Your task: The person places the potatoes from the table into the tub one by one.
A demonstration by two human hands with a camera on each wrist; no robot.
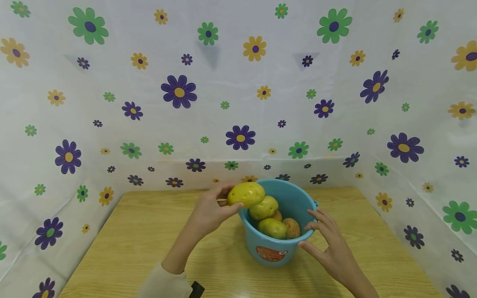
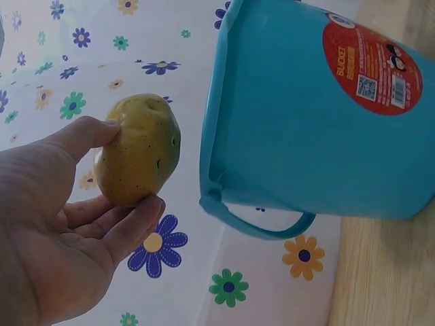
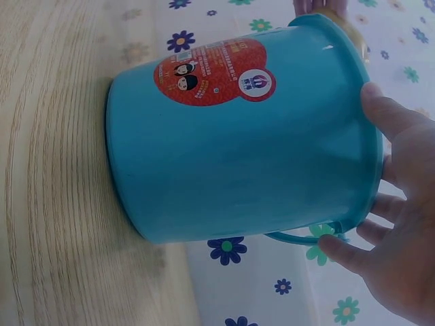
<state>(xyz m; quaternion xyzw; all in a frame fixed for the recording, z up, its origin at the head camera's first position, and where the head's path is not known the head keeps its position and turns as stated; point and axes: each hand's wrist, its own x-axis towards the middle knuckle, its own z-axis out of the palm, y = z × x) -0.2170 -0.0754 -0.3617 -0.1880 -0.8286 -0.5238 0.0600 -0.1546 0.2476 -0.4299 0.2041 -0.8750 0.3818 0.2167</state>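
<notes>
My left hand [image 1: 210, 209] holds a yellow potato [image 1: 246, 194] between thumb and fingers, at the upper left rim of a blue bucket [image 1: 266, 250]. In the left wrist view the potato [image 2: 139, 151] is beside the bucket's mouth, its skin dotted with small dark eyes. Several more potatoes [image 1: 273, 228] lie inside the bucket, some yellowish, some browner. My right hand [image 1: 331, 244] loosely grips the bucket's right rim, thumb at the outer front and fingers over the edge. The right wrist view shows its thumb [image 3: 387, 112] against the rim.
The bucket stands upright on a wood-grain table [image 1: 149, 240]. Its blue handle [image 2: 265, 231] hangs at the side, and a red label [image 3: 211, 71] is on its front. A white cloth [image 1: 220, 82] with printed flowers surrounds the table at the back and sides.
</notes>
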